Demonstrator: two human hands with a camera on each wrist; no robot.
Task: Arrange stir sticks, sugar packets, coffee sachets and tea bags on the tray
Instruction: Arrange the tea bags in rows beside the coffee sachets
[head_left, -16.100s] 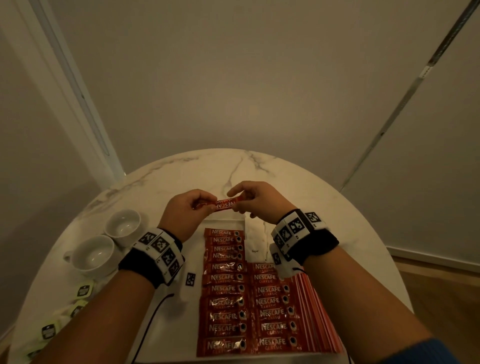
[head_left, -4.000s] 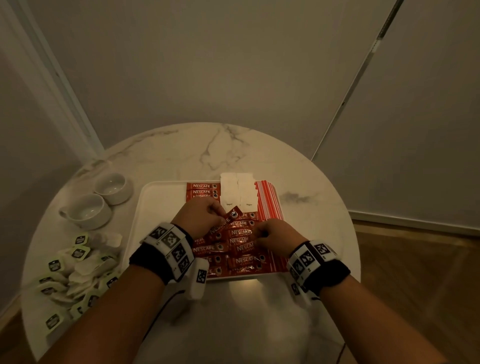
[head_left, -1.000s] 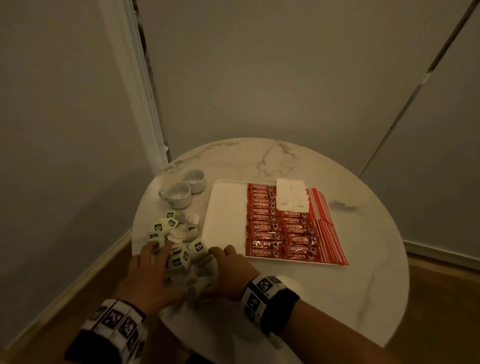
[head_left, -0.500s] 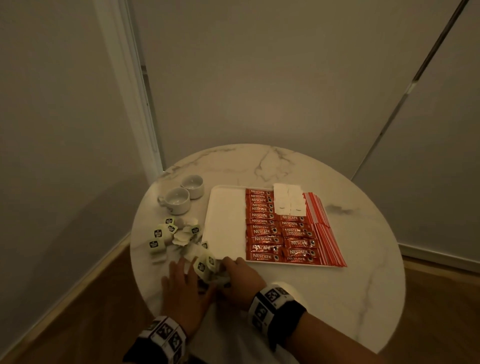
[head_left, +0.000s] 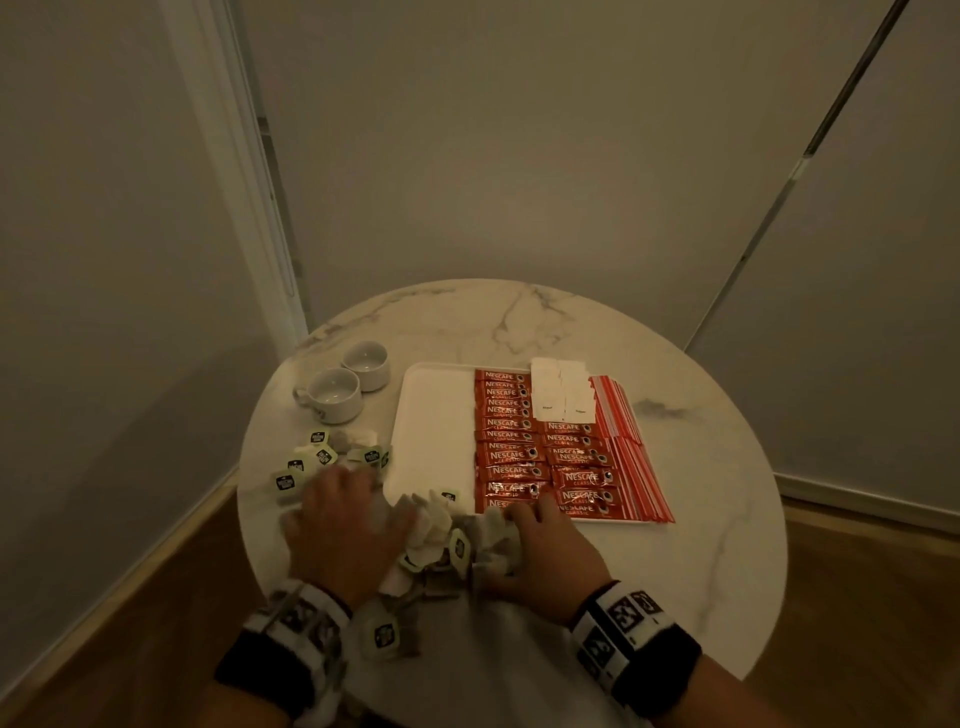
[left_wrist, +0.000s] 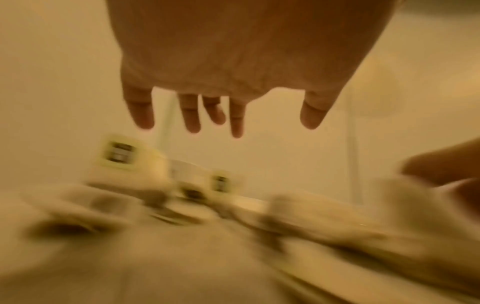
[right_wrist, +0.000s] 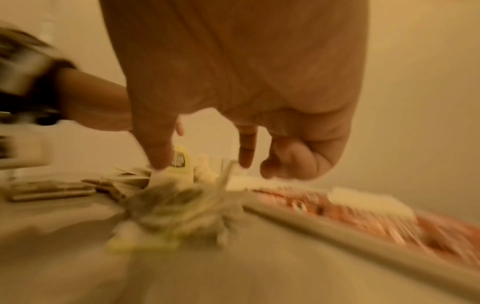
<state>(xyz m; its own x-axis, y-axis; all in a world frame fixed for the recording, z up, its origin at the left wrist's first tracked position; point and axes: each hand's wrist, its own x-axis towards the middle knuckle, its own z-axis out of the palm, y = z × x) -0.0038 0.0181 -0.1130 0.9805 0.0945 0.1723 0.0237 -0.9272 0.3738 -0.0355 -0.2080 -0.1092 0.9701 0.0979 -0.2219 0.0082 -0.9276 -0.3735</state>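
A heap of tea bags (head_left: 441, 540) is cupped between the two hands at the near edge of the tray (head_left: 434, 415), just off its near left corner, with one or two bags already spilling over the rim. The left hand (head_left: 345, 525) is laid on the heap's left side with fingers spread and straight, nothing gripped. The right hand (head_left: 540, 551) is pressed against the heap's right side; in the wrist view its fingers are partly curled, yet a closed grip on any bag cannot be confirmed through the blur. The bare left part of the tray lies straight ahead of both hands, beside the coffee sachets (head_left: 540, 457). More tea bags (head_left: 322, 457) are left scattered left of the tray, nearer the left hand.
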